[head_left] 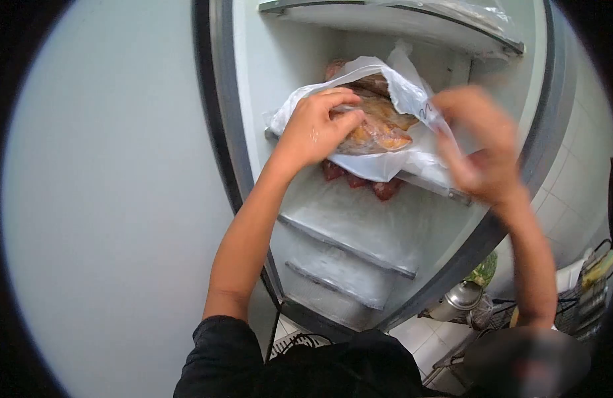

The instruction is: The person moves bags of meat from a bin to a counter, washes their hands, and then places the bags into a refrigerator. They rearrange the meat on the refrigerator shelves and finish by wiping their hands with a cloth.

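Observation:
A white plastic bag [379, 166] lies with its mouth open on a shelf inside an upright fridge or freezer. In it is a brownish-yellow piece of food in clear wrap [389, 136]; its exact kind I cannot make out. My left hand [320, 126] lies over the left end of this wrapped food, fingers and thumb curled onto it. At the bag's right edge, by a dark handwritten mark, is my right hand [482, 146], smeared by motion. Whether its fingers pinch the bag does not show. Reddish frozen pieces [386, 190] stick out under the bag.
The fridge door [107, 186] stands wide open on the left. A frosty upper shelf [399, 30] carries plastic packaging, and ledged frosted surfaces [346, 245] lie below. To the lower right are a metal pot [456, 298], a green vegetable [482, 270] and a wire rack [565, 305].

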A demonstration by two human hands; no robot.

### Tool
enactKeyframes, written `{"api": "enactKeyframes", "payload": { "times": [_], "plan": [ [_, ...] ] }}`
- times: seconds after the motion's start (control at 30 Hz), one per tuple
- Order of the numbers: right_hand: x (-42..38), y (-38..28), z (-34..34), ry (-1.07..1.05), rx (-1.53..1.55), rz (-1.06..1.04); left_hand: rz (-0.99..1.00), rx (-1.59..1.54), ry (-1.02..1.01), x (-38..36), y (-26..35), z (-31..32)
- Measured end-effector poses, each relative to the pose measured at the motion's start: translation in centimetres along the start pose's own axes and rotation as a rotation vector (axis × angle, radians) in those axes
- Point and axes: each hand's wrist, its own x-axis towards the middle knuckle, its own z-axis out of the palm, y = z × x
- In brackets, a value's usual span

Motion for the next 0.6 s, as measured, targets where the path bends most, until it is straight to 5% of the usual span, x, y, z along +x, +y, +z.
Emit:
{"api": "enactKeyframes", "payload": {
  "times": [0.2,0.33,0.37,0.47,0.5,0.6],
  "plan": [
    [0.3,2.8,10.4,-0.227,0.172,0.699,-0.046,0.364,0.199,0.6,-3.8,-0.1],
    [1.3,3.6,11.6,-0.522,0.202,1.118,-0.349,0.324,0.218,0.8,-3.3,-2.0],
    [0.0,4.5,12.6,-0.357,0.398,1.099,-0.429,0.361,0.231,1.2,-3.9,-2.5],
    [0.1,5.2,12.6,-0.355,0.67,1.236,-0.651,-0.295,0.107,1.7,-6.9,-4.2],
    [0.5,4.8,12.1,-0.377,0.593,1.295,-0.85,-0.271,0.134,1.1,-5.5,-4.7],
    [-0.4,5.3,12.7,-0.288,0.814,1.234,-0.552,-0.307,0.362,-0.8,-10.4,-2.5]
  ]
}}
